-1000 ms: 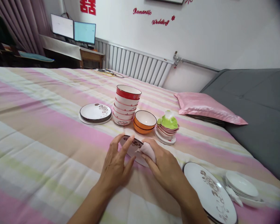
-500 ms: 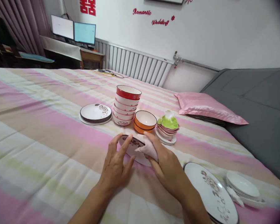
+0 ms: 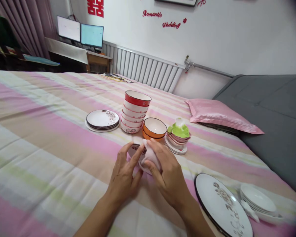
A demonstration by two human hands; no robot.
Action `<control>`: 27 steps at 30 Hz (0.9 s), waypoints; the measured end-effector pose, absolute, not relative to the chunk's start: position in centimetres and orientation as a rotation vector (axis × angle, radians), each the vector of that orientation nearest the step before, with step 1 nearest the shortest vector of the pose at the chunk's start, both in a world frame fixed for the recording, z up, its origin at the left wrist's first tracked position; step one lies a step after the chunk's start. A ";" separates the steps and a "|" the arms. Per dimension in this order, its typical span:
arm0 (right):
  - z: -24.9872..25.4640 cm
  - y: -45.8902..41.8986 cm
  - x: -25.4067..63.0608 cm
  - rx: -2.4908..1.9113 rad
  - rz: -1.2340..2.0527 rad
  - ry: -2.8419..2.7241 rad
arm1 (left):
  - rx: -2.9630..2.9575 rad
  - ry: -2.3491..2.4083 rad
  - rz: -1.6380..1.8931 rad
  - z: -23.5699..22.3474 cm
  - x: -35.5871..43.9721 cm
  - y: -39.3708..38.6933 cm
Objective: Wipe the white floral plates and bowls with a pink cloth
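Note:
A white plate [image 3: 135,149] with a dark rim and brown flower print is held tilted above the bed, mostly hidden by fingers and cloth. My left hand [image 3: 124,168] grips its left edge, fingertips over the rim and thumb below. My right hand [image 3: 166,171] is closed on a pale pinkish-white cloth [image 3: 151,157], pressed against the plate's right side. Just beyond the hands stand two stacked orange bowls [image 3: 155,127] and a tall stack of red-and-white bowls [image 3: 136,112].
Left lies a stack of flowered plates [image 3: 103,118]. Green and pink leaf-shaped dishes [image 3: 179,131] sit on small plates to the right. Nearer are large oval plates [image 3: 223,204] and small white dishes [image 3: 258,197]. A pink pillow [image 3: 219,113] rests by the grey headboard [image 3: 268,98].
My right hand has moved the cloth left across the plate, closer to my left hand, covering more of it. My left hand keeps its grip. The view has shifted slightly.

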State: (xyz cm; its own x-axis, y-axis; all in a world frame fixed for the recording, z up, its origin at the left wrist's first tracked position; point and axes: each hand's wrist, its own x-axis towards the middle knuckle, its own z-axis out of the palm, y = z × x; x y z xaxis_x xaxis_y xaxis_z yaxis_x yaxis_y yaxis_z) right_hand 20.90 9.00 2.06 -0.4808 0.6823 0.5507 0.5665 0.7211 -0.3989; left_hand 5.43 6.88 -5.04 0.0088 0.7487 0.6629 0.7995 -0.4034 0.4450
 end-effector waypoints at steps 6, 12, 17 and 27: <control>1.0 9.7 20.5 -1.072 0.113 -2.094 | -2.187 -1.666 -1.326 -4.8 5.6 6.8; 1.0 9.4 20.3 -1.192 0.195 -2.056 | -2.196 -1.680 -1.303 -4.7 5.6 6.8; 1.4 9.5 20.5 -1.270 0.272 -2.048 | -2.170 -1.698 -1.296 -4.7 5.6 6.8; 1.1 9.9 20.8 -1.282 0.402 -2.031 | -2.108 -1.799 -1.352 -4.7 5.3 7.1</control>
State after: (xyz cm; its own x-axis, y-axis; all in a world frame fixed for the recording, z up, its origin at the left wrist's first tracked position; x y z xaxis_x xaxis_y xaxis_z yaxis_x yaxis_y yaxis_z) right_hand 20.76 9.88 1.12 -0.2730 0.8801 0.3883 0.6656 0.4643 -0.5843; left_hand 5.26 7.13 -4.68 -0.0643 0.7717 0.6327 0.8224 -0.3182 0.4716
